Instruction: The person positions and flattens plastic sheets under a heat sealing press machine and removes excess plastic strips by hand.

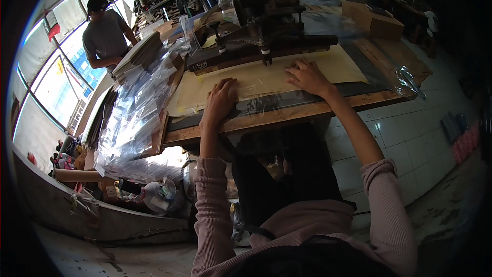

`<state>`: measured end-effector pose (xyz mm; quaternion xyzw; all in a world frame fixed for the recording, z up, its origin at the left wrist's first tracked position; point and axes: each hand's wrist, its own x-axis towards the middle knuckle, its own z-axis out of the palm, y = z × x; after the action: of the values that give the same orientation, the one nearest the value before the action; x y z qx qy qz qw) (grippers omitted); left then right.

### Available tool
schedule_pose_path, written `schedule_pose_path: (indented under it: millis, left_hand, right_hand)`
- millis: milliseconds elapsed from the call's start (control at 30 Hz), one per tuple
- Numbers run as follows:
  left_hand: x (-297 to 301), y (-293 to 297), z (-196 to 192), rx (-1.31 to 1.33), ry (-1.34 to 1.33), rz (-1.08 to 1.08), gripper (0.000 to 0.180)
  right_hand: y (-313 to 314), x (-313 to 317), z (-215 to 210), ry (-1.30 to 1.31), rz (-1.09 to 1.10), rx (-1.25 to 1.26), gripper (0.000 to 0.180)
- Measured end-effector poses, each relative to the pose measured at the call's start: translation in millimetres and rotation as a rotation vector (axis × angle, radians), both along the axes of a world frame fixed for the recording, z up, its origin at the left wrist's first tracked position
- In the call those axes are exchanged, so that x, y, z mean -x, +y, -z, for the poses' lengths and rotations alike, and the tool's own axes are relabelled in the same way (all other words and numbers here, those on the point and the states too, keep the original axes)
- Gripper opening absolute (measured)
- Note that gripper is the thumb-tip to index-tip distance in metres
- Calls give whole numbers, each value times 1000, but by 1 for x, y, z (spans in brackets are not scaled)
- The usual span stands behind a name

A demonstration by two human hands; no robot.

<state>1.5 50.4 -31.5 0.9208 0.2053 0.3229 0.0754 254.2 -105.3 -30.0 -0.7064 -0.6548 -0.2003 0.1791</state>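
Far to the left of both hands: a second person (105, 33) standing by the windows (61, 66), apart from the work.

Left of the left hand: a heap of clear plastic bags (136, 118) spilling over the worktop's end and downward, with a stack of flat boards (138, 54) beyond it. Judged to be stock or finished pieces; which of the two cannot be told.

Left hand (220, 100): laid flat, fingers together and extended, palm pressing down on the clear plastic film (256, 79). It grips nothing.

Under both hands: the film lies spread over a tan sheet (338, 64) on the wooden worktop (277, 115), its far edge reaching just under the press bar. The film appears flattened and lined up; whether it is already pressed cannot be told.

Beyond the hands: a dark press machine (261, 15) with a long horizontal bar (266, 48), raised slightly clear of the sheet. Judged not bearing down at this moment.

Right hand (307, 77): fingers spread wide, tips pressing the film close before the bar. It holds nothing closed.

Right of the right hand: more crumpled clear film (407, 79) at the worktop's corner, and a cardboard box (371, 20) behind.
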Motion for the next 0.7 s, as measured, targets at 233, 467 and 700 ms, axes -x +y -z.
schedule_pose_path:
  millis: [233,467,700]
  left_hand:
    - [-3,-10,-9,67,-17,87,37]
    - [-3,-25,-20,-69,-2,-49,28]
    - [35,-18,-33,-93,212,-31,19]
  right_hand:
    - [2,2,0,91,-61,25,37]
    - [-5,8,-10,3,-129,-111,26]
    - [-61,19,-35,85,-138,194,20]
